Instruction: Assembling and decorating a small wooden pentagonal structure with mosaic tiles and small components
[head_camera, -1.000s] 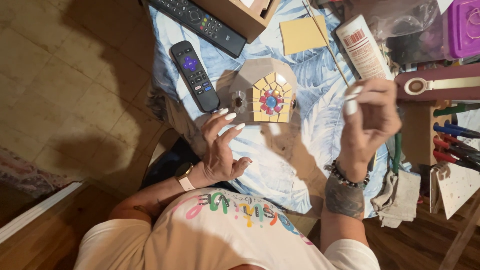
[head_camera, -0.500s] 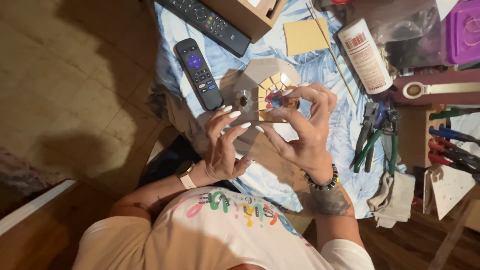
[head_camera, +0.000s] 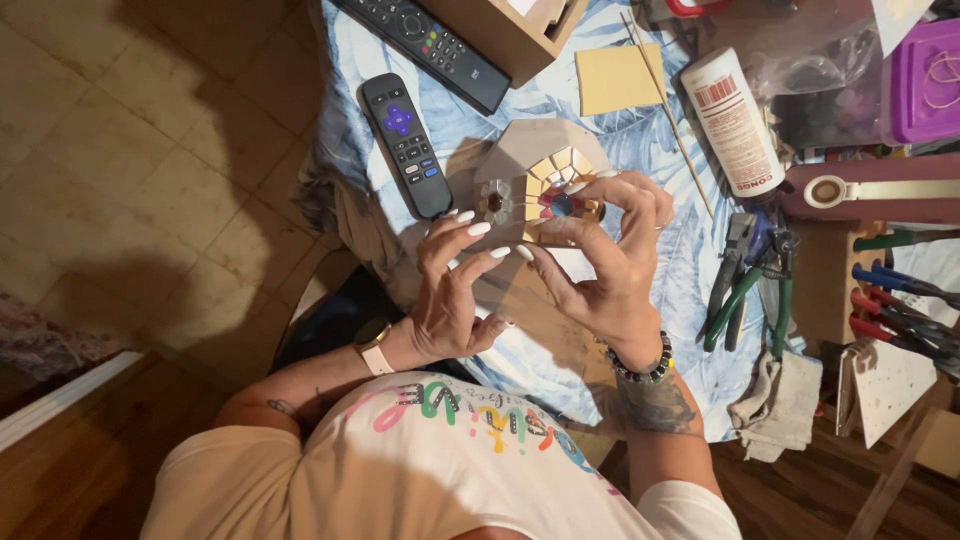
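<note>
Birdhouse (head_camera: 530, 165) steadied by open left hand (head_camera: 455, 290) while right hand (head_camera: 600, 270) pinches its mosaic flower (head_camera: 556, 203) into place.

— What's all that stuff sitting on?

— A small table (head_camera: 880, 260) draped in a blue leaf-print cloth (head_camera: 640, 140). On the cloth lie two black remotes, the short one (head_camera: 405, 145) beside the long one (head_camera: 425, 40), which touches a wooden box (head_camera: 505, 30).

— And further along?

— A yellow square sheet (head_camera: 618, 78) with a thin stick (head_camera: 668, 115) across it, a white tube (head_camera: 732, 120) on its side, green-handled pliers (head_camera: 750, 280), and a crumpled grey rag (head_camera: 780, 405) at the near edge.
</note>
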